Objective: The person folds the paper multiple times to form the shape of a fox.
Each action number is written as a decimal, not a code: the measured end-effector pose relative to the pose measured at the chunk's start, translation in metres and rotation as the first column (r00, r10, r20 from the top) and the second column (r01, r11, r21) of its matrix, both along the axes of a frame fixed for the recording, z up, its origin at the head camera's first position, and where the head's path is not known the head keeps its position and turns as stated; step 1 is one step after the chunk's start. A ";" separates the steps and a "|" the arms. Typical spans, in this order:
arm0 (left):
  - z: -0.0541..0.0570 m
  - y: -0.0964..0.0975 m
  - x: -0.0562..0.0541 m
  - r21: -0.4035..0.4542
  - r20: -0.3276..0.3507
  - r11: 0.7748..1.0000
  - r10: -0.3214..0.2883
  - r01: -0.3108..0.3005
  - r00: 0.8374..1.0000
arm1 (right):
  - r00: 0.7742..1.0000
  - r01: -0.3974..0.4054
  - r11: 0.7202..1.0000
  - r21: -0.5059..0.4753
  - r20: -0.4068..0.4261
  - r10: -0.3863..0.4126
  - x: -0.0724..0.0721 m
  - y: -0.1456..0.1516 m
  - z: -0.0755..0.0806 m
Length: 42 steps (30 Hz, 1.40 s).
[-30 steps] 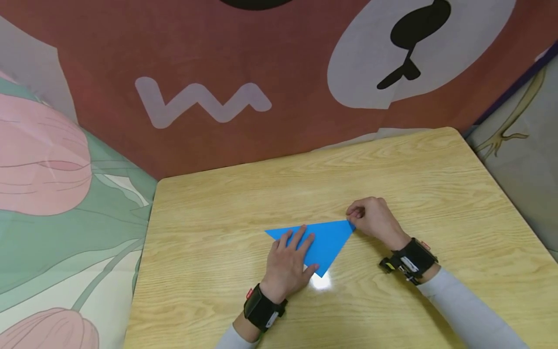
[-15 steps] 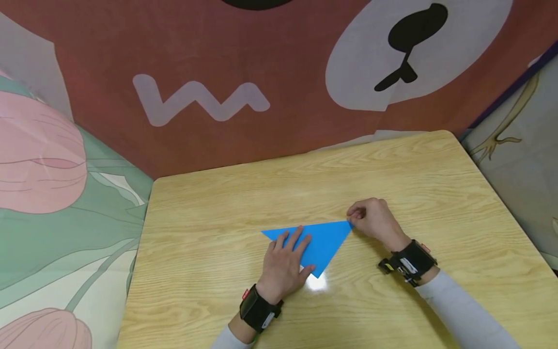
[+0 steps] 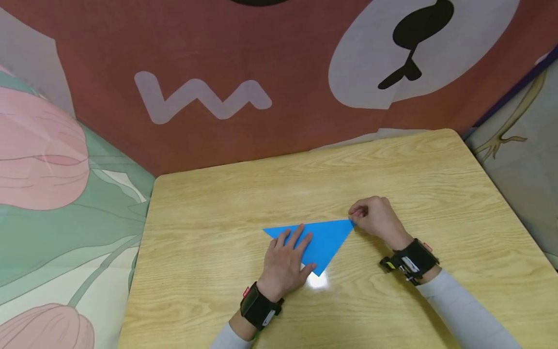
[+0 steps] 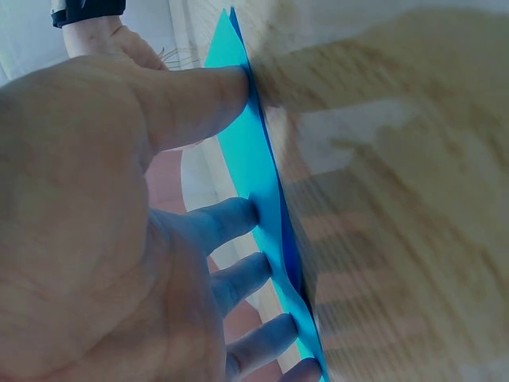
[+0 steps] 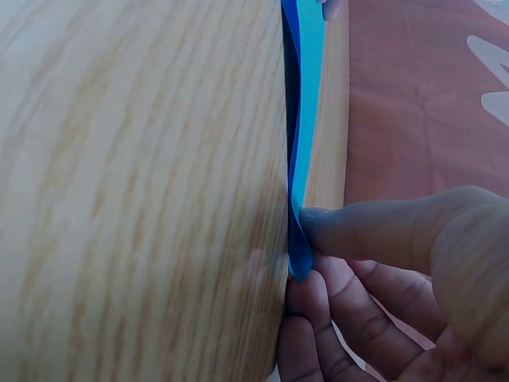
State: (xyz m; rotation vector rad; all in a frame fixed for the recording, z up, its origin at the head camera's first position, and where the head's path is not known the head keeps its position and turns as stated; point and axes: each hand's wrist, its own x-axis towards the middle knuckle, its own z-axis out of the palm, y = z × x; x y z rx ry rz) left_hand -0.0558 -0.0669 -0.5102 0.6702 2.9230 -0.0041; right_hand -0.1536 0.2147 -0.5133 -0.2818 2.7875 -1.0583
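Observation:
A sheet of blue paper (image 3: 329,240), folded into a triangle, lies on the wooden table with its long edge away from me. My left hand (image 3: 283,266) rests on its left part, fingers spread and straight, thumb near the lower point. The left wrist view shows the paper's layers (image 4: 266,183) slightly apart under those fingertips. At the right corner, my right hand (image 3: 378,218) has its fingers curled, the thumb on the paper. In the right wrist view the thumb (image 5: 350,231) and forefinger pinch that corner, where the fold (image 5: 300,259) is still rounded.
The wooden table (image 3: 209,203) extends around the paper on all sides. Behind it hangs a brown cloth (image 3: 296,121) with a cartoon face, and a flower-print cloth (image 3: 39,155) covers the left side. Both wrists wear black camera bands (image 3: 416,257).
Both hands and the blue paper keep nearly the same place. The dark sliver at the paper's right corner has shrunk since a second ago, and the view has shifted slightly.

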 end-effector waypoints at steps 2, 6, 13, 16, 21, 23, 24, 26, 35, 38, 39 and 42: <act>0.002 0.000 0.001 0.001 0.001 1.000 -0.001 0.001 1.000 | 1.000 0.005 1.000 0.003 0.010 -0.005 0.000 0.002 -0.001; 0.001 0.000 0.005 0.022 -0.013 1.000 -0.004 0.005 1.000 | 0.999 0.004 1.000 0.007 0.034 -0.004 0.002 0.004 -0.003; -0.001 0.000 0.006 0.034 0.036 0.999 0.015 -0.016 0.999 | 1.000 0.004 1.000 0.009 0.007 -0.004 0.004 0.005 -0.003; -0.001 0.001 0.005 0.023 0.053 1.000 0.019 -0.020 0.998 | 1.000 0.009 1.000 0.012 -0.001 -0.009 0.006 0.005 -0.002; 0.000 0.001 0.003 0.018 0.048 1.000 0.011 -0.012 0.999 | 1.000 0.023 1.000 0.016 -0.006 -0.023 0.006 0.006 0.000; 0.001 0.001 0.003 0.018 0.037 1.000 0.006 -0.006 0.999 | 1.000 0.029 0.999 0.022 -0.002 -0.029 0.006 0.007 0.000; 0.001 0.001 0.003 0.018 0.033 1.000 0.005 -0.006 0.999 | 0.999 0.032 0.999 0.026 -0.001 -0.032 0.006 0.008 0.000; 0.001 0.001 0.002 0.023 0.028 1.000 0.006 -0.006 1.000 | 0.999 0.037 0.999 0.033 0.002 -0.037 0.006 0.008 0.000; -0.001 0.000 0.000 0.032 0.052 0.999 0.016 -0.018 0.999 | 0.999 0.026 0.999 0.048 -0.022 -0.025 0.002 0.014 0.000; -0.001 0.000 0.000 0.030 0.047 0.999 0.017 -0.019 0.999 | 1.000 0.027 0.998 0.050 -0.016 -0.026 0.001 0.016 0.000; -0.001 0.000 0.000 0.028 0.047 0.999 0.018 -0.019 0.999 | 1.000 0.025 0.998 0.049 -0.014 -0.024 0.000 0.016 0.000; -0.001 0.000 0.000 0.029 0.043 0.999 0.020 -0.022 0.999 | 1.000 0.019 0.999 0.043 -0.008 -0.019 -0.001 0.016 0.001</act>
